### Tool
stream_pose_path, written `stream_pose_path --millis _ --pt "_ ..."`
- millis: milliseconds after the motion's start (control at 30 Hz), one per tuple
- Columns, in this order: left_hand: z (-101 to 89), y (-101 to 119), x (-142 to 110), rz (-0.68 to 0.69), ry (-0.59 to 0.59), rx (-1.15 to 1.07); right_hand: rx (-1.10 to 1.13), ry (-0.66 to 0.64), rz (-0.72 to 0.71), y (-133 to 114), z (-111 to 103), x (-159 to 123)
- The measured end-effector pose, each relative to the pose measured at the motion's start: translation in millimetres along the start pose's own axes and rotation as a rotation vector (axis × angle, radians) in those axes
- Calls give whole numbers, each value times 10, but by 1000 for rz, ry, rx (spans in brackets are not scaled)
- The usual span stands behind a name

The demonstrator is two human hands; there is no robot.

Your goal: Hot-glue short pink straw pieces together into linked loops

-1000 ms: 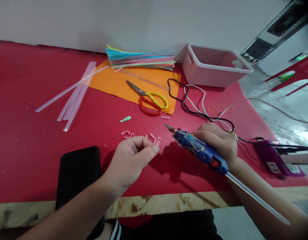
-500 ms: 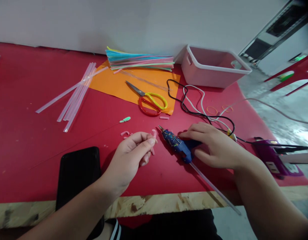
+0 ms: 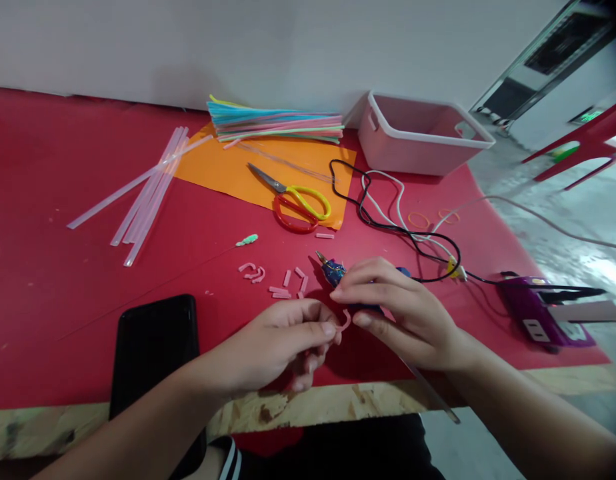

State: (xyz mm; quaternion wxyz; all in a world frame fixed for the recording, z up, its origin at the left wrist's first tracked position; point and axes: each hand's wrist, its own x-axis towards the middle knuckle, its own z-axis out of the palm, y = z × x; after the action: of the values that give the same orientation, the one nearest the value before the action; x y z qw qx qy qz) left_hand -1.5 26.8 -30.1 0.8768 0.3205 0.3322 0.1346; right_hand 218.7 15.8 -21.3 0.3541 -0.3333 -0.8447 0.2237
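Observation:
Between the thumb and fingers of my left hand (image 3: 293, 340) is a short curved pink piece of pipe cleaner (image 3: 345, 321). My right hand (image 3: 403, 307) is close beside it, thumb and fingers apart, with nothing seen between them. Behind the right hand lies a blue glue gun (image 3: 333, 271) on the red table, its nozzle pointing away and a clear glue stick (image 3: 438, 400) coming out of its rear. Most of the gun's body is hidden by my right hand. Several small pink pieces (image 3: 288, 279) lie just beyond my left hand, some straight and some curved.
Scissors (image 3: 293, 200) lie partly on orange paper (image 3: 223, 167), near a pipe cleaner bundle (image 3: 278, 123). Glue sticks (image 3: 153, 193) and a black phone (image 3: 155, 353) are at left. Cords (image 3: 388, 227), a pink bin (image 3: 413, 147) and a purple power strip (image 3: 543, 317) are at right.
My right hand has laid the glue gun on the table, let go, and moved left towards my left hand. My left hand has come nearer with the curved pink piece.

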Motion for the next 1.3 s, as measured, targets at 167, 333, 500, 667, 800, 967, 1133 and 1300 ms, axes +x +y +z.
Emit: stream_pose_path --millis 167,333,500,667,800,967,1133,1300 --pt "-9 1 -17 -32 -23 111 192 -89 138 -15 -31 1" --pt "2 32 -30 26 -36 211 291 -135 178 -59 -45 13" --pt "24 34 -38 34 -35 292 310 -143 207 -71 -59 32" --pt "43 -26 -45 416 184 598 355 -137 273 -76 -73 23" --pt "39 -51 -59 519 190 745 342 -122 255 -68 -79 9" --pt "26 -44 -58 549 181 776 311 -117 244 -56 -76 8" --pt "21 -50 -61 588 216 795 293 -132 230 -71 -63 10" --pt "39 -33 -63 608 250 777 73 -32 197 -13 -48 -31"
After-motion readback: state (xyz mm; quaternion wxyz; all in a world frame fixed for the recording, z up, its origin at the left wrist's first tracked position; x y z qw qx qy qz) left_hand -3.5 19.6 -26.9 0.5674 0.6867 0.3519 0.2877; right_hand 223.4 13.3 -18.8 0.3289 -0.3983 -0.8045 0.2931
